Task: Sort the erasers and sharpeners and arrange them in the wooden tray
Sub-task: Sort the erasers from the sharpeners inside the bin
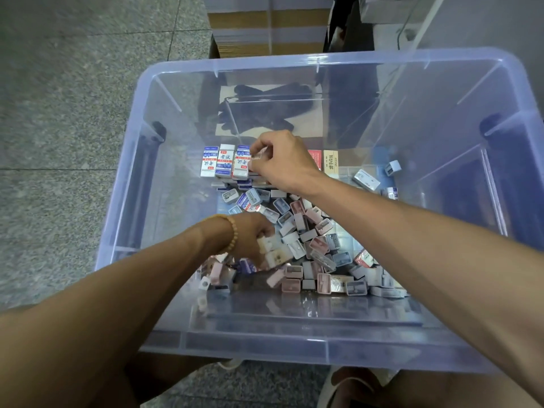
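A heap of small erasers and sharpeners point(306, 240), pink, grey-blue and white, lies on the bottom of a clear plastic bin point(294, 58). A row of white erasers with blue and red print point(219, 161) stands upright at the far side. My right hand point(284, 160) pinches a small eraser at the right end of that row. My left hand point(253, 238), with a bead bracelet on the wrist, reaches into the heap's left part, its fingers curled round white pieces. No wooden tray is visible.
A clear inner box point(282, 101) stands at the bin's far side. Loose sharpeners point(368, 179) lie at the right. Cardboard boxes point(268, 25) stand behind the bin on a speckled stone floor point(73, 83). My knees are below the bin's near edge.
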Motion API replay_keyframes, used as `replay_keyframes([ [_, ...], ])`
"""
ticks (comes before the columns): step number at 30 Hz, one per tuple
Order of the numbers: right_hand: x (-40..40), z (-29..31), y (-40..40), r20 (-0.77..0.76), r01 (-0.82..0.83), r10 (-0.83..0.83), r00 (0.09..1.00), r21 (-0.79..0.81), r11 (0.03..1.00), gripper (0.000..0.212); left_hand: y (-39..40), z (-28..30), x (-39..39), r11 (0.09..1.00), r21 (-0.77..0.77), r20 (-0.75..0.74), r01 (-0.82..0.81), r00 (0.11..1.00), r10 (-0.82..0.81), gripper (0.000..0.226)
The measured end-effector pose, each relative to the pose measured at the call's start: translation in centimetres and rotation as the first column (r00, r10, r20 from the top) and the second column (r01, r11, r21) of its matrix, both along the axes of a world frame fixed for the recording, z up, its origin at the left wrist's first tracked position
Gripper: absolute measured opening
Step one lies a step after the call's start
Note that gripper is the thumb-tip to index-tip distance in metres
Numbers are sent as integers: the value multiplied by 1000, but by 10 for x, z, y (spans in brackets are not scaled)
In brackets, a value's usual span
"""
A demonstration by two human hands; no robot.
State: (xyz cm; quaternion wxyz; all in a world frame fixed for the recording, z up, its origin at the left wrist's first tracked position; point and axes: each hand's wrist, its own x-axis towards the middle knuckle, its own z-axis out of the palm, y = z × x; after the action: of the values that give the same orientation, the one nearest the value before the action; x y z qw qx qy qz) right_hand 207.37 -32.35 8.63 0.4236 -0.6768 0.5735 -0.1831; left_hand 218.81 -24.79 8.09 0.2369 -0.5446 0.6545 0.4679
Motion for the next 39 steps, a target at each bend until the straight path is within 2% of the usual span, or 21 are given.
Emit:
replay_keyframes([
  [2, -2, 2, 2, -37, -120, 120, 992, -18, 993, 30, -6, 9, 2, 994, -31, -49, -101, 994, 99, 25],
  [5, 4, 1, -1, -160, -211, 194, 968, -98, 973, 40, -7, 20, 4, 981, -14, -86, -192, 978, 190, 30],
  [9, 10, 2, -7, -232, -235, 199, 952, -137, 962, 40, -5, 34, 7, 954, 55, -115, -294, 947, 298, 24],
  [12, 4, 13, -5, -266, -263, 223, 938, -124, 957, 39, 6, 53, 10, 887, 109, -150, -449, 874, 461, 22],
  [15, -3, 19, -5, -188, -298, 280, 941, -69, 952, 29, 15, 61, 19, 790, 159, -153, -592, 776, 612, 26],
  [17, -15, 24, 4, -81, -261, 256, 963, -47, 964, 22, 21, 65, 21, 733, 156, -178, -662, 712, 680, 25],
  [18, -22, 27, 9, -20, -236, 236, 972, -4, 972, 28, 23, 66, 22, 721, 130, -195, -681, 695, 692, 24],
  [21, -43, 32, 27, 168, -226, 185, 968, 273, 935, 38, 23, 68, 18, 682, 85, -238, -727, 650, 722, 26],
  [24, -49, 32, 41, 265, -264, 166, 950, 400, 877, 22, 20, 67, 11, 627, 110, -289, -771, 579, 762, 30],
  [29, -46, 31, 40, 248, -198, 100, 964, 410, 891, 12, 18, 64, 6, 562, 64, -304, -824, 521, 798, 30],
  [35, -31, 29, 13, 126, 7, -42, 991, 271, 963, 24, 13, 66, 14, 429, 43, -268, -902, 403, 875, 26],
  [39, -9, 12, 0, 8, 86, -89, 996, 171, 981, 20, 10, 64, 15, 353, 90, -304, -931, 312, 900, 29],
])
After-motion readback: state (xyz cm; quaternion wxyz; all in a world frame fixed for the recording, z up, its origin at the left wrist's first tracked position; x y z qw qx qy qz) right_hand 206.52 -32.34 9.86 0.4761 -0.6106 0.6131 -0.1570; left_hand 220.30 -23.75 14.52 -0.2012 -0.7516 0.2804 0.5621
